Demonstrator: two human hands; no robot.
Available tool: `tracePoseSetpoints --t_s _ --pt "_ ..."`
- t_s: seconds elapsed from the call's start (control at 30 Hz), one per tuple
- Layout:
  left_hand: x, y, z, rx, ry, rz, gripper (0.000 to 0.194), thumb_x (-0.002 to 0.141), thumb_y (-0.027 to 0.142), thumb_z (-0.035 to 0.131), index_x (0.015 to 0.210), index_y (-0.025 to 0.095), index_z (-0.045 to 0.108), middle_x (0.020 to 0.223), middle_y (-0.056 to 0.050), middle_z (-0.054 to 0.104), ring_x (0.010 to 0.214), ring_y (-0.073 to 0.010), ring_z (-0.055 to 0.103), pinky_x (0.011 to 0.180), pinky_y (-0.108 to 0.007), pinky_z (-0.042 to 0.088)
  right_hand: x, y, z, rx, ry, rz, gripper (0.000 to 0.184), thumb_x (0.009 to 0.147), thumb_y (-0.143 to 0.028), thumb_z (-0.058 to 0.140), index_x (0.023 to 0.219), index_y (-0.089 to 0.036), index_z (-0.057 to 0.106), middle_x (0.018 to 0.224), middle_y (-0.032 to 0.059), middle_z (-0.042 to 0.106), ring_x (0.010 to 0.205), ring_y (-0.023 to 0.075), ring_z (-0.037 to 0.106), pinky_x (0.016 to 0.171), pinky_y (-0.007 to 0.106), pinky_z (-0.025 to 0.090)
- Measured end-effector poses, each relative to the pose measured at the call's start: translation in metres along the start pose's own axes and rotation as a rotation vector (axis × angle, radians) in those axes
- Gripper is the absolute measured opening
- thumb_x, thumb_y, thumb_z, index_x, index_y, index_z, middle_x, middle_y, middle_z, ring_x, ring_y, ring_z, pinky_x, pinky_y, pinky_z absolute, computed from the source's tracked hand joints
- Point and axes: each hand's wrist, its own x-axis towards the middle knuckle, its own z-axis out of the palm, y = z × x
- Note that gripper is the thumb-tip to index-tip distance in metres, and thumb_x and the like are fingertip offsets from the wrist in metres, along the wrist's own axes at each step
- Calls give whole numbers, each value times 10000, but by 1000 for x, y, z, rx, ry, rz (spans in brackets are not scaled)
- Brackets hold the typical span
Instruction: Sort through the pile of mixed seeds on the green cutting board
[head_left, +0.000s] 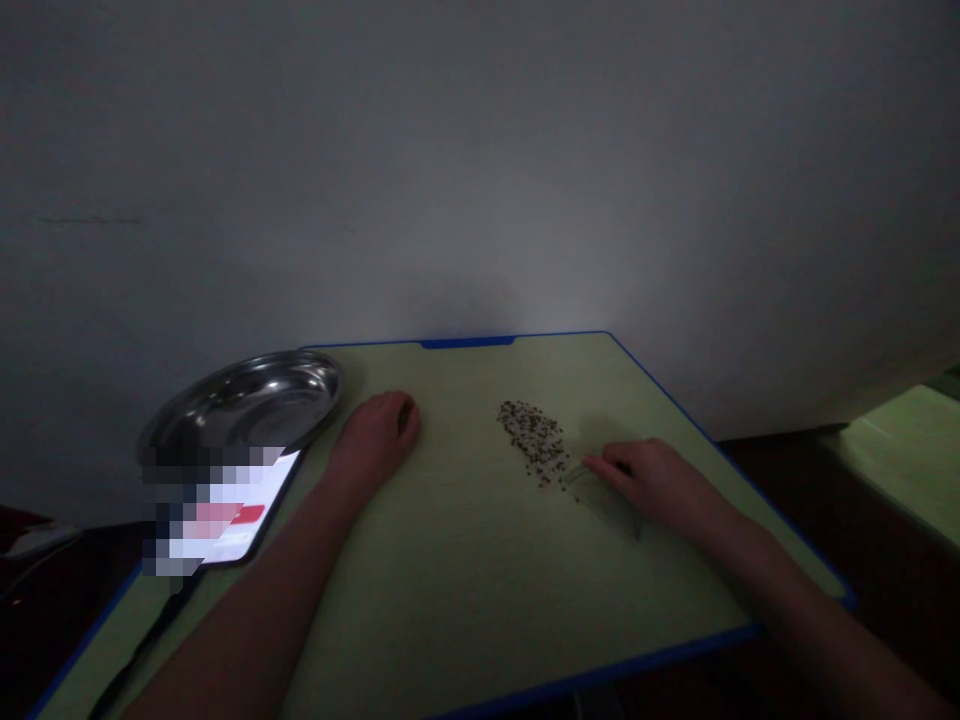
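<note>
A loose heap of small dark and pale seeds or beans (534,440) lies on the light green tabletop (450,560). My right hand (645,480) is at the heap's near right side, its thumb and fingers pinching a thin see-through plastic bag (604,505). The bag lies low against the table, its outline faint in the dim light, with a few grains by its edge. To the left of the heap, my left hand (379,435) rests on the table with its fingers curled in; what they hold, if anything, is hidden.
A wide, shiny steel basin (247,405) stands at the table's left edge, beyond my left forearm. Before it lies a phone with a lit screen (240,520), partly blurred out, and a dark strap (142,645). Blue edging (660,385) rims the table; a grey wall (480,180) rises behind.
</note>
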Motion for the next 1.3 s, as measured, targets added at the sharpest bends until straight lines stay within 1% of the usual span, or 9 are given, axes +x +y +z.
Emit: tracePoseSetpoints --t_s 0.13,0.27,0.37,0.5,0.8,0.9,1.07,1.2,1.3 --pt "-1 1 -1 1 -13 -41 219 911 298 391 925 181 576 920 -93 674 843 -214 622 758 -317 463 -6 -3 5 5 -35 -5 437 971 -407 394 687 -183 639 657 67 675 593 180 599 571 297 367" --pt "-2 4 -2 20 -32 -69 255 922 285 358 940 186 593 960 -100 686 878 -222 628 788 -331 471 -13 -6 7 3 -11 -35 429 971 -392 399 678 -191 638 631 54 664 567 169 592 568 297 362" --pt "-2 6 -3 61 -25 -64 291 935 302 327 908 193 595 940 -103 686 877 -226 628 789 -338 473 -17 -4 7 -10 9 -10 437 970 -400 398 656 -193 621 598 46 644 545 166 583 557 296 361" --pt "-2 6 -3 81 -24 -34 318 945 318 296 863 190 575 892 -107 675 835 -229 623 756 -340 470 -20 -2 9 -13 7 -1 440 973 -406 389 667 -196 624 616 49 658 558 171 597 556 299 360" --pt "-3 1 1 51 8 6 274 942 311 317 905 201 565 917 -88 663 862 -222 616 786 -334 464 -23 -29 17 -69 -16 -29 441 978 -382 396 669 -186 643 618 58 672 591 198 635 568 313 360" --pt "-3 1 1 45 9 11 273 939 304 323 909 194 572 924 -90 663 877 -220 615 806 -334 462 -21 -29 16 -89 -21 -20 446 984 -385 388 680 -185 645 631 61 681 604 203 644 576 317 366" --pt "-3 0 3 43 9 12 280 939 294 328 916 179 582 924 -94 662 871 -221 608 787 -332 459 -10 -28 13 -152 -31 -9 460 987 -408 383 709 -185 674 670 72 707 633 210 665 593 317 387" --pt "-1 -1 4 38 16 28 275 934 287 345 908 166 591 919 -99 663 868 -220 607 789 -330 455 4 -39 14 -242 -23 -15 438 976 -435 404 770 -202 713 705 76 732 654 236 688 576 319 391" --pt "0 -3 6 38 23 41 273 932 285 351 899 163 594 910 -100 663 863 -221 606 790 -334 454 12 -49 16 -309 -3 -59 432 975 -439 403 795 -209 721 733 80 744 655 248 697 565 324 393"
